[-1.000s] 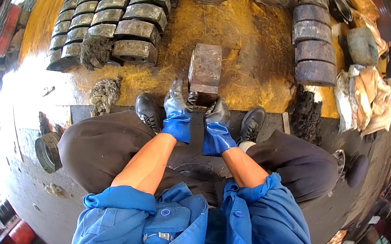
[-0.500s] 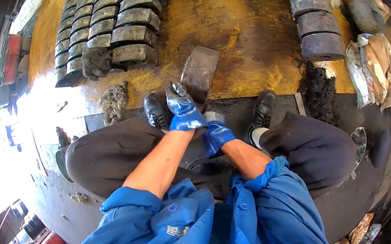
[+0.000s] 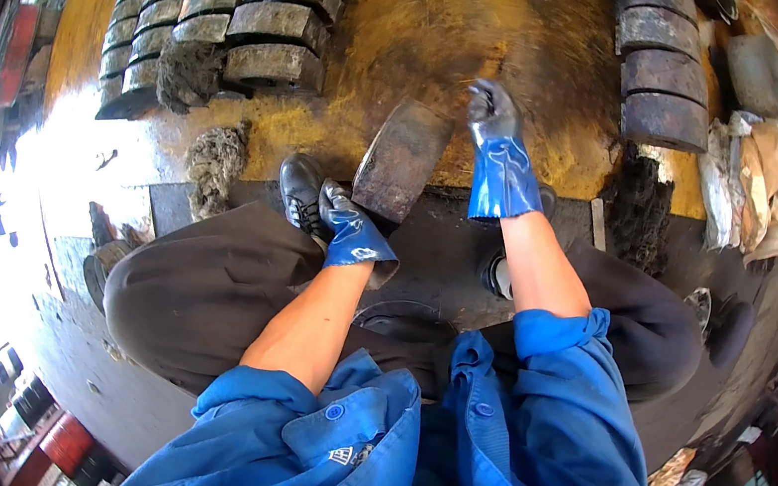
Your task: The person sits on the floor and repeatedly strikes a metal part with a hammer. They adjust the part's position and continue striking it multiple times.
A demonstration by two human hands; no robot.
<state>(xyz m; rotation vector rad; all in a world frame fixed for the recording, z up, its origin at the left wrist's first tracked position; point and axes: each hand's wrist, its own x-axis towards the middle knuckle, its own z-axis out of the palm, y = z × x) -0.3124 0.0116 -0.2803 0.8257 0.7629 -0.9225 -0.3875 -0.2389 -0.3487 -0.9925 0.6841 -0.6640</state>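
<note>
A curved, rusty metal block sits at a slant in front of me, across the near edge of the yellow board. My left hand, in a blue glove with darkened fingers, is closed at the block's lower left corner, beside my black shoe; the fingertips are partly hidden. To the right of the block, my right hand is raised in a matching glove. Its fingers are curled together, and whatever is in them, if anything, cannot be made out.
Rows of similar curved blocks stand at the far left of the yellow board. More round-edged blocks line the right. Fibrous clumps lie near the left row, a dark one at right, beside crumpled bags.
My right hand has moved forward and up from the block's near end to its right side. The left has slipped down to the corner, and the block now leans more to the right.
</note>
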